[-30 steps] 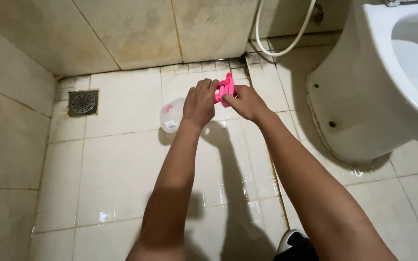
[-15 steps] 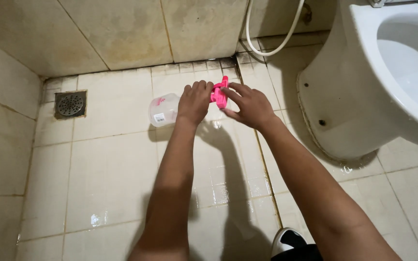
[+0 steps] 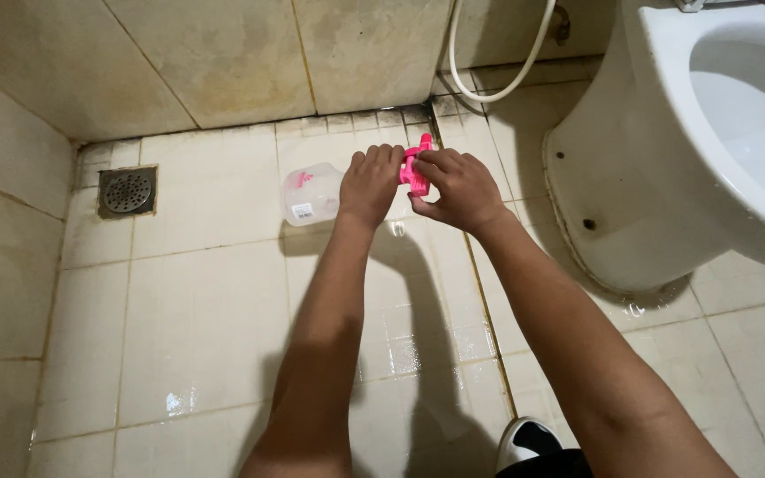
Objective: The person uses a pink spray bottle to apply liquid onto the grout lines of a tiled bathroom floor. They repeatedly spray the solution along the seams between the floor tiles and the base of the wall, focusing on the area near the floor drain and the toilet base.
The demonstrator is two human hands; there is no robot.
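Fingers of the left hand (image 3: 369, 184) curl over the neck end of a clear plastic spray bottle (image 3: 313, 195) lying on its side on the wet cream floor tiles (image 3: 205, 301), its body sticking out to the left of that grasp. Just right of it, touching, the right hand (image 3: 455, 188) pinches the bright pink plastic trigger head (image 3: 417, 168) between thumb and fingertips. Well left of both grips sits a square metal floor drain (image 3: 127, 190); to their right stands a white ceramic toilet bowl (image 3: 666, 159), with a white hose (image 3: 498, 84) looping on the wall beyond them.
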